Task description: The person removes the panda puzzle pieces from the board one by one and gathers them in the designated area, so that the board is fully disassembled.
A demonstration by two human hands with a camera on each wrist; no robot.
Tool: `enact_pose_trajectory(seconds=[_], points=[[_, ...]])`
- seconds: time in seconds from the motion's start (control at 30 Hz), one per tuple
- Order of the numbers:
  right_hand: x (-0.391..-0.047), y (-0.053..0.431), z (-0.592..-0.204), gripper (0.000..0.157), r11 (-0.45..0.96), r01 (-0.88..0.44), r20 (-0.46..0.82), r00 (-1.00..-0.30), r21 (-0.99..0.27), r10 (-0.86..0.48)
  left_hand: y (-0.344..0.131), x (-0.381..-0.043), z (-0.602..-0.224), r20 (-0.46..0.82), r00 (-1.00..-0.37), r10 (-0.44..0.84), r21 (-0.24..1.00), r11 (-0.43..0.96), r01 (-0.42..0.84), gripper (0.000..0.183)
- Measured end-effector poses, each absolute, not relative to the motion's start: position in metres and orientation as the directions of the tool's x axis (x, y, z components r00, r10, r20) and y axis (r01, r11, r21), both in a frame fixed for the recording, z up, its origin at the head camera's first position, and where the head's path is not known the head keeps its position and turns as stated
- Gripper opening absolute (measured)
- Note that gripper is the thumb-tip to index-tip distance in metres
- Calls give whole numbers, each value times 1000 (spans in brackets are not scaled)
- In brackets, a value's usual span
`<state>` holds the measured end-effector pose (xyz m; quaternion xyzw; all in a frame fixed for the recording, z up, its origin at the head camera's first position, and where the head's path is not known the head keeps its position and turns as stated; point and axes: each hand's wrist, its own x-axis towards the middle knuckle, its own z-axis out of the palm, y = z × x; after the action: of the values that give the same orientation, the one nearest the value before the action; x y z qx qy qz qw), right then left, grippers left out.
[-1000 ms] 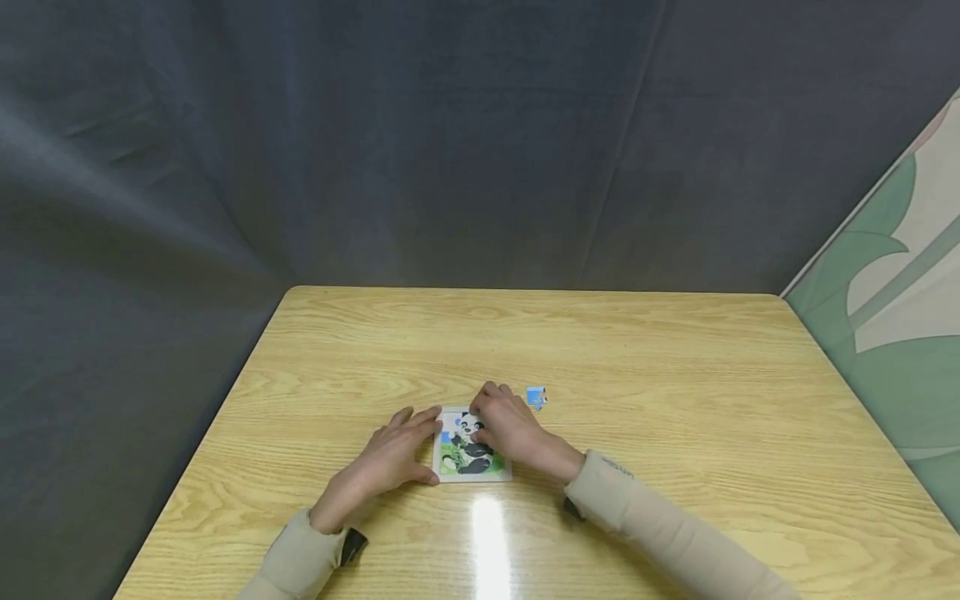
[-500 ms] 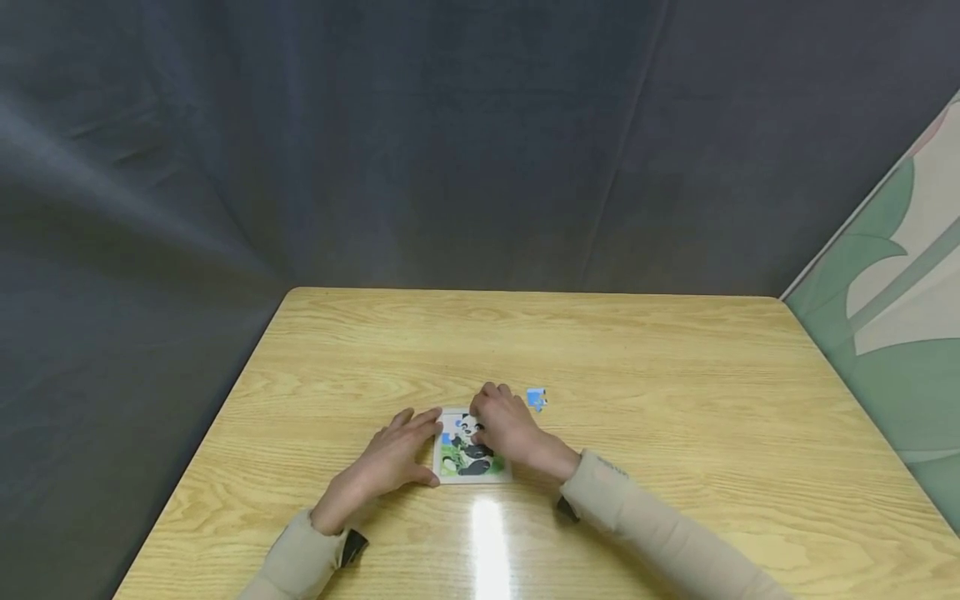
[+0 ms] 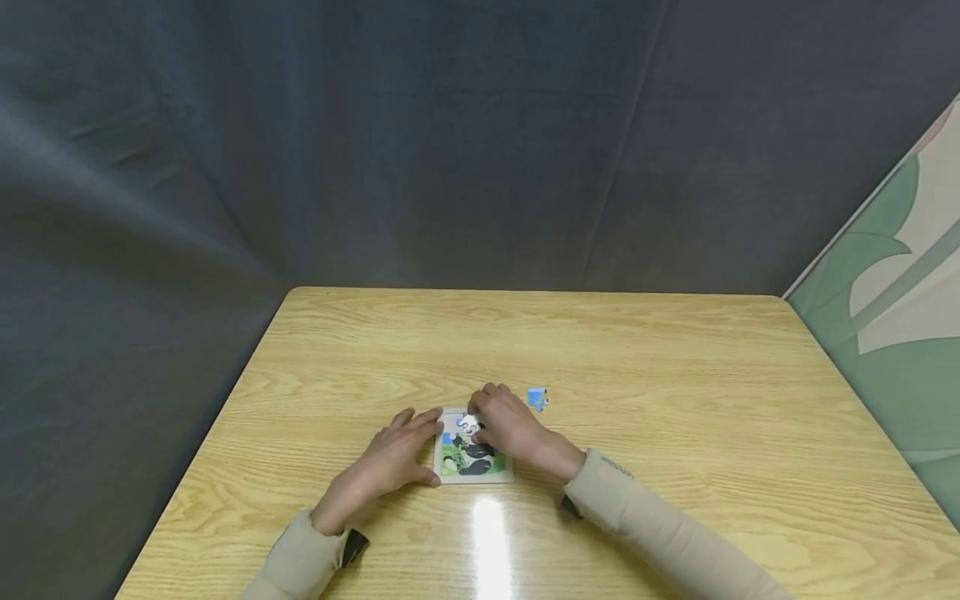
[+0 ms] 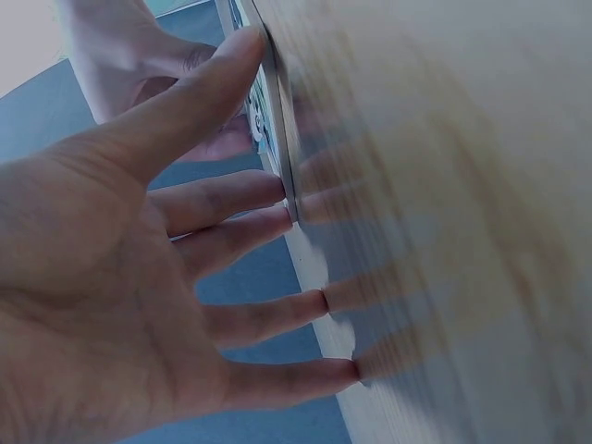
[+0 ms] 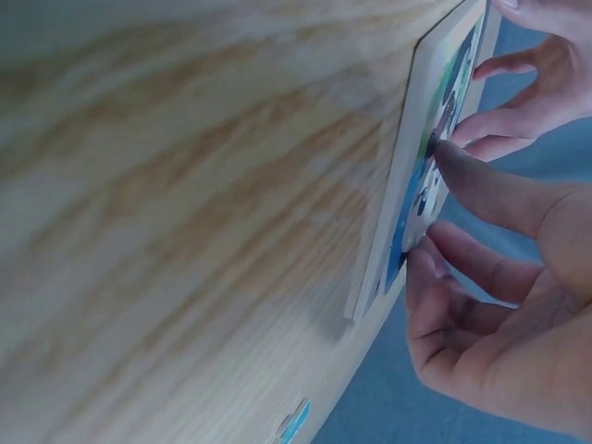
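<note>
A square jigsaw puzzle board (image 3: 472,479) with a pale frame and a panda picture lies on the table in the head view. My left hand (image 3: 392,454) steadies its left side, thumb at the lower corner and fingertips along the edge. In the left wrist view that hand's fingers (image 4: 250,211) are spread and nearly straight. Over the board's upper right, my right hand (image 3: 513,427) pinches the panda-face puzzle piece (image 3: 470,423) between thumb and fingers. The right wrist view shows the thumb and fingertips at either end of this piece (image 5: 422,201). The right hand hides the board's upper right corner.
A loose blue puzzle piece (image 3: 537,398) lies on the wooden table (image 3: 675,383), just beyond the right hand. Behind the table hangs a dark curtain (image 3: 465,150). A green and pink patterned cloth (image 3: 900,317) borders the right side.
The panda-face piece now catches the light and looks slightly tilted under the right fingers. The left hand has stayed in place, and so has the loose blue piece.
</note>
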<state>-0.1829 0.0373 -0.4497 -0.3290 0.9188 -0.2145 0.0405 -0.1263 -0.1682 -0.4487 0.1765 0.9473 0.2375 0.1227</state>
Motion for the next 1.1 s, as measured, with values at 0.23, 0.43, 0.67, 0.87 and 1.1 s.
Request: enact_pose_trajectory(seconds=[0.23, 0.43, 0.67, 0.87, 1.1], points=[[-182, 39, -452, 37, 657, -652, 125, -739, -378, -662, -168, -125, -448, -152, -909, 389, 490, 828, 273, 73], [-180, 42, -452, 34, 641, -697, 162, -707, -321, -688, -168, -125, -447, -155, -909, 387, 494, 827, 268, 73], [-180, 45, -449, 34, 626, -697, 158, -702, -351, -694, -167, -126, -447, -151, -909, 388, 494, 827, 270, 73], [-181, 46, -447, 33, 615, -715, 156, -684, -331, -712, -168, -126, -447, -147, -910, 388, 495, 825, 272, 73], [-183, 46, -447, 35, 615, -715, 140, -682, -333, -717, -168, -126, -447, -143, -908, 393, 495, 823, 279, 73]])
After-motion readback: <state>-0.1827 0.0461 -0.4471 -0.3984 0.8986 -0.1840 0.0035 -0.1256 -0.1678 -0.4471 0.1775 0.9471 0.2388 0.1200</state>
